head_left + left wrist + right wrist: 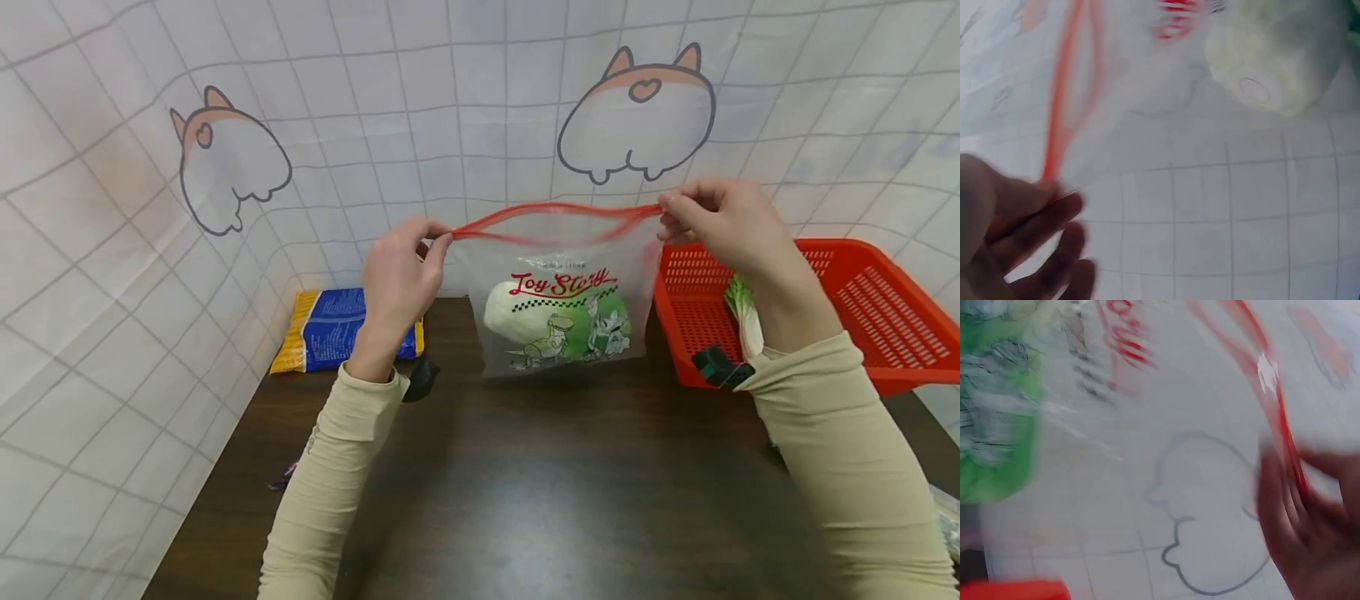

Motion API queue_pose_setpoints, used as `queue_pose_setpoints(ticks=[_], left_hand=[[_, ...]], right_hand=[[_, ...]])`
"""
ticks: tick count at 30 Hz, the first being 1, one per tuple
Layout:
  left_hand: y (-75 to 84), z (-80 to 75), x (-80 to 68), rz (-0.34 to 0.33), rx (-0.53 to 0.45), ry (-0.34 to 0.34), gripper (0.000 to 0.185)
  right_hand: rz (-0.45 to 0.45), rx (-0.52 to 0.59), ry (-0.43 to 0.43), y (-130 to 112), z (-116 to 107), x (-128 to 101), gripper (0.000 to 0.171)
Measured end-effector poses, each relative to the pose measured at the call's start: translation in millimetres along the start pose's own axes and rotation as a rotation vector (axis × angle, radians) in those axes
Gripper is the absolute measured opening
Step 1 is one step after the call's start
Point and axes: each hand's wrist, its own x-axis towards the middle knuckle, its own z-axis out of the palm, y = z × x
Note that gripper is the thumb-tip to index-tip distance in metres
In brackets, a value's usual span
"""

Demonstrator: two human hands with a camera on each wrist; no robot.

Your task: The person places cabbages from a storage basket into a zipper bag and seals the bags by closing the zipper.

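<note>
— Where's the bag?

— Centre of the head view — the bag [558,287] hangs above the table [525,483], with a white lump [513,312] inside at its lower left.

— And the hands?

— The left hand [397,279] pinches the red seal [555,215] at its left end; the right hand [720,223] pinches the right end, so the seal is stretched between them.

— Anything else?

— A red basket [885,308] at the right edge holds a leafy vegetable [746,312]. A blue-and-yellow packet [330,329] lies at centre left, against the wall.
</note>
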Motion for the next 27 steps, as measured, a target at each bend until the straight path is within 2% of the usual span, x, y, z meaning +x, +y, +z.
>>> queue_pose_setpoints(ticks=[2, 7, 11, 13, 18, 20, 22, 27], left_hand=[[0.3, 1.8, -0.7, 0.01, -0.013, 0.006, 0.017], [-0.1, 5.2, -3.6, 0.025, -0.049, 0.012, 0.016], [-2.1, 5.1, -4.1, 0.024, -0.103, -0.04, 0.016], [-3.0, 3.3, -4.0, 0.013, -0.174, -0.12, 0.015], [-3.9, -4.4, -5.0, -0.066, -0.387, -0.416, 0.022], [-3.7, -6.2, -4.6, -0.066, -0.431, -0.493, 0.027], [-4.1, -6.2, -3.0, -0.009, -0.442, -0.537, 0.03], [-1.7, -2.0, 0.6, 0.225, -0.442, -0.626, 0.028]], right_hand=[[-0.012, -0.032, 0.014, 1, 2, -1, 0.043], [-0.016, 0.005, 0.06, 5, 6, -4, 0.043], [-0.034, 0.084, 0.07, 7, 7, -6, 0.04], [-0.043, 0.177, 0.035, 8, 8, -5, 0.039], [-0.103, 0.389, -0.007, 13, 9, -2, 0.03], [-0.138, 0.445, -0.026, 14, 12, -1, 0.026], [-0.18, 0.47, -0.044, 14, 16, -1, 0.024], [-0.244, 0.477, -0.088, 10, 25, -1, 0.019]])
